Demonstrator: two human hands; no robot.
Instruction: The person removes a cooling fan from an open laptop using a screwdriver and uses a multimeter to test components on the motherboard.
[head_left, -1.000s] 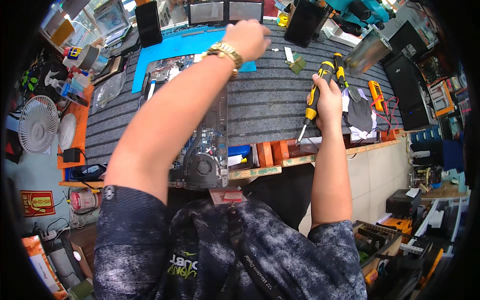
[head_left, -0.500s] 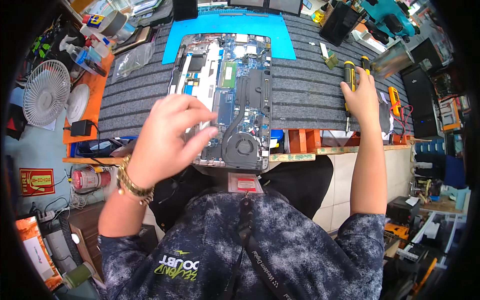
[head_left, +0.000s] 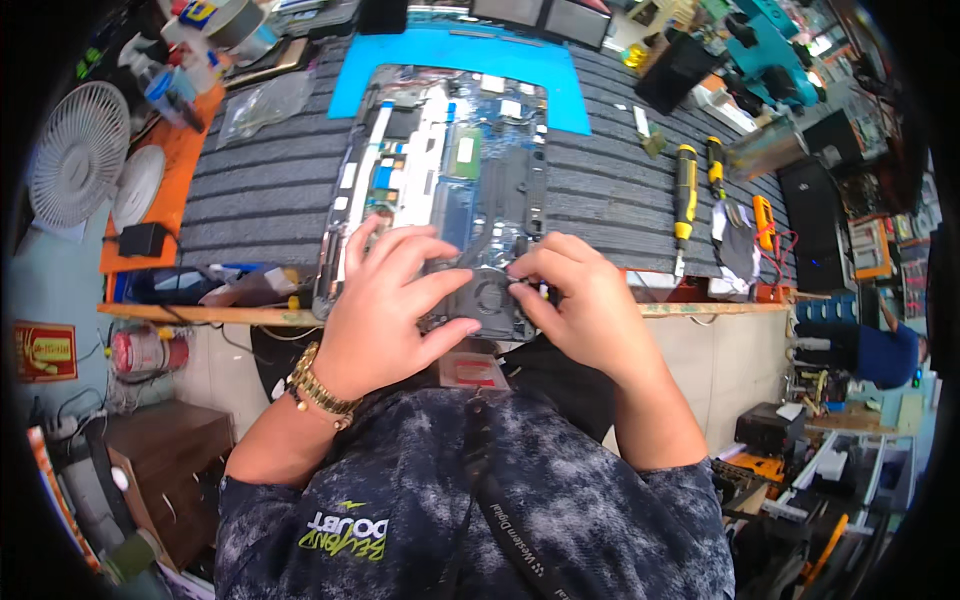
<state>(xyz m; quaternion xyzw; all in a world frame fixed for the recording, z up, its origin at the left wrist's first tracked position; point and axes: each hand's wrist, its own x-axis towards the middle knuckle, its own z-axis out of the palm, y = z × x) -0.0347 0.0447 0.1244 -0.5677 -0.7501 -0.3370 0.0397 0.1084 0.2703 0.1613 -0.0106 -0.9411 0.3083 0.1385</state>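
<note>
An opened laptop base point(head_left: 463, 215) with exposed circuit boards and ribbon cables lies on the grey ribbed mat point(head_left: 610, 195), its near end at the bench edge. My left hand point(head_left: 385, 300) rests over the laptop's near left part, fingers spread. My right hand point(head_left: 580, 305) is at the right side of the round black fan point(head_left: 489, 295), thumb and index curled close together; whatever is between them is too small to make out. Two yellow-and-black screwdrivers point(head_left: 685, 190) lie to the right.
Behind the laptop is a blue silicone mat point(head_left: 355, 85). A yellow multimeter point(head_left: 765, 220) and blue microscope point(head_left: 760, 45) stand right. A white fan point(head_left: 78, 150) is left. A person in blue point(head_left: 885, 355) is at far right.
My right hand has left the screwdriver on the mat and moved left onto the laptop. My left hand has come down from the back of the bench to the laptop's near part.
</note>
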